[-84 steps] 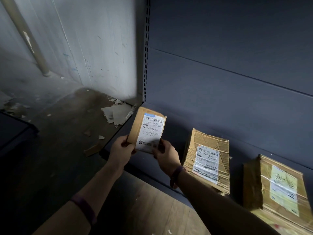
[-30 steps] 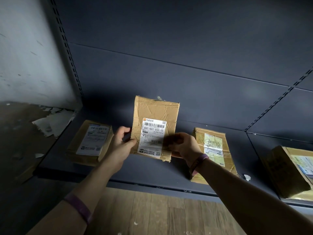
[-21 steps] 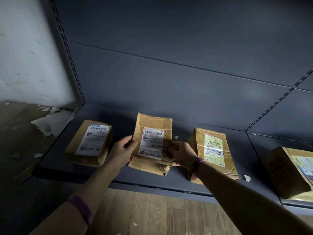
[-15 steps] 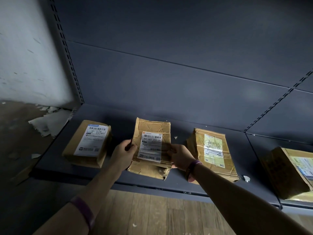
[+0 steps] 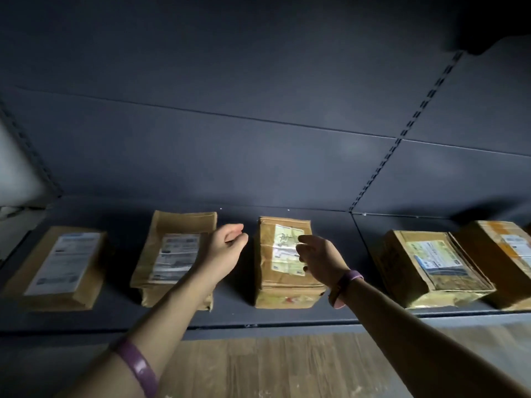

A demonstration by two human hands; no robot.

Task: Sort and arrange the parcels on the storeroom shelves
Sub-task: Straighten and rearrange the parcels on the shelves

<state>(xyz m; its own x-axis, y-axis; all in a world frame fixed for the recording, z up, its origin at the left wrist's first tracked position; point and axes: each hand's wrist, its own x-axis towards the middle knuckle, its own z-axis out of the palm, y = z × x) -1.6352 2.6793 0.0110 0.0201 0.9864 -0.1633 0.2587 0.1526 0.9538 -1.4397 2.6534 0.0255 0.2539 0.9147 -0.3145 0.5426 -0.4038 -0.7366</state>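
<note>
Several brown cardboard parcels with white labels lie in a row on the dark grey shelf (image 5: pixel 235 317). The leftmost parcel (image 5: pixel 60 268) lies flat. The second parcel (image 5: pixel 172 254) lies flat beside my left hand (image 5: pixel 227 245), which hovers at its right edge, fingers loosely curled, holding nothing. My right hand (image 5: pixel 319 259) hangs over the right side of the third parcel (image 5: pixel 278 262), fingers apart and empty. Two more parcels, the fourth (image 5: pixel 431 265) and the fifth (image 5: pixel 500 254), lie to the right.
A dark grey back panel (image 5: pixel 258 139) with a slotted upright (image 5: pixel 402 133) rises behind the shelf. Wooden floor (image 5: pixel 287 366) lies below the shelf's front edge. A pale wall shows at the far left (image 5: pixel 14 168).
Both hands have let go of the second parcel, which now lies flat on the shelf. The hands have shifted right toward the third parcel, and my view has panned right.
</note>
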